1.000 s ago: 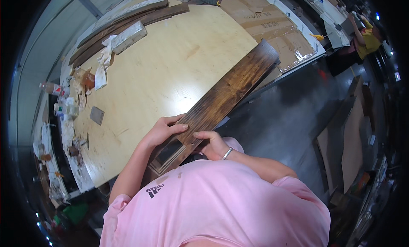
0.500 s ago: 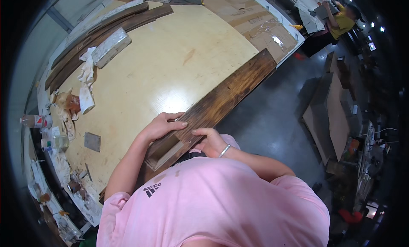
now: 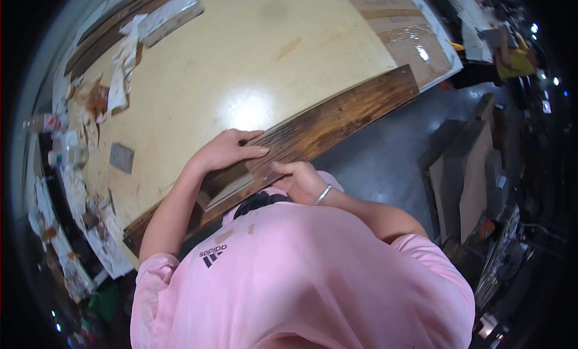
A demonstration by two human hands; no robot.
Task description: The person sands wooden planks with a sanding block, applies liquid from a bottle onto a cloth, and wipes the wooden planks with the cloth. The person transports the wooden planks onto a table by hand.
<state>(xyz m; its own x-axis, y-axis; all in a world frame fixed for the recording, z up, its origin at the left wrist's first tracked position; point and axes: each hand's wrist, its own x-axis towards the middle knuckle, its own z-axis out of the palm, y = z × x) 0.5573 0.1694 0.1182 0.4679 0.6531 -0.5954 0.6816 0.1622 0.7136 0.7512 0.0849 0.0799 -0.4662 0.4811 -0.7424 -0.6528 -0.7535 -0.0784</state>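
Observation:
A long, dark-stained wooden plank piece (image 3: 355,111) lies slantwise along the near edge of the work table, its far end to the right. Between its sides, near the left end, a hollow rectangular opening (image 3: 227,183) shows. My left hand (image 3: 229,150) grips the far side, thumb on top and fingers over the edge. On the near side my right hand (image 3: 303,182), with a bracelet at the wrist, holds the same piece with its thumb on top; its other fingers are partly hidden underneath. Both thumbs point toward each other across the wood.
The pale table top (image 3: 241,66) carries a small grey plate (image 3: 121,157), a wrapped white block (image 3: 171,17) and crumpled cloth (image 3: 126,66). Plastic bottles (image 3: 46,123) stand at the left edge. Cardboard (image 3: 409,33) covers the far right corner. Leaning panels (image 3: 460,180) and another person (image 3: 515,57) are at right.
The view has swung, so the table's far side has slid upward and the plank piece looks less steep. Both hands keep their hold on it.

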